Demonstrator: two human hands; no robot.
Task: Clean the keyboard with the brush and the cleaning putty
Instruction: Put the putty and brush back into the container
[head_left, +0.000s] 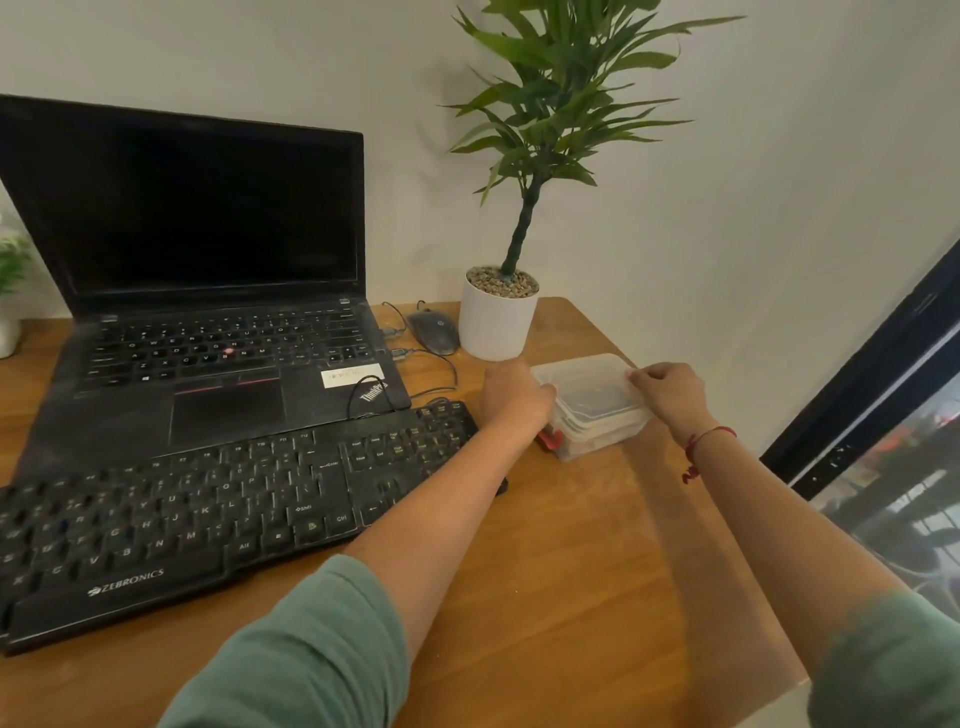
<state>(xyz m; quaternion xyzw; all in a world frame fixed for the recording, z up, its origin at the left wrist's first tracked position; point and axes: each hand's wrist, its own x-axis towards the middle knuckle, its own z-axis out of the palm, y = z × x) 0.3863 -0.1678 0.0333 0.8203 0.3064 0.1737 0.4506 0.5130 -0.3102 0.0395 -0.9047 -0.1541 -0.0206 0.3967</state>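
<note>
left hand grips, right hand pinches plastic box rim | desk far right edge | looks light, flexy: take corners

Black keyboard, brown wood-grain table, white pot, green leaves, translucent container, green sleeves, red wrist thread

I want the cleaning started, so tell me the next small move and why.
Probably lift the lid off the clear box. The left hand and right hand grip its two ends, the lid is still on, and no brush or putty shows beside the keyboard, so the tools are likely inside.
</note>
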